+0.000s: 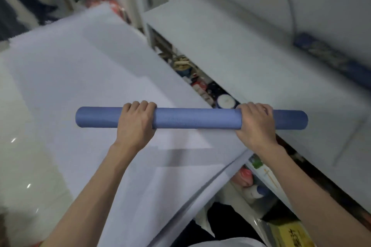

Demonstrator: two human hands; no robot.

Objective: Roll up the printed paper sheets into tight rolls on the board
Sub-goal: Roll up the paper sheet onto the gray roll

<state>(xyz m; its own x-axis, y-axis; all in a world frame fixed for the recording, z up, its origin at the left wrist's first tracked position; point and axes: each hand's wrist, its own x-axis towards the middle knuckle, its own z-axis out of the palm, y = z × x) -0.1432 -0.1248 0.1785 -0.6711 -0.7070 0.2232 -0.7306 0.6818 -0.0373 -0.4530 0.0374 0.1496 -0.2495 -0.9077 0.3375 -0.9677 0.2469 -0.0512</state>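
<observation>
Fingers of both hands wrap over the top of a blue paper roll [192, 118], which lies level and runs left to right. The left grip [135, 120] is closed round the roll left of its middle; the right grip [256, 122] is closed round it near the right end. A short length of roll sticks out beyond each hand. Under the roll spread large white sheets [80, 86], their near edge drooping. The roll's right end passes beyond the sheets' right edge, over a gap crowded with blurred clutter [200, 84]. Past that gap stands a white ledge [241, 56].
</observation>
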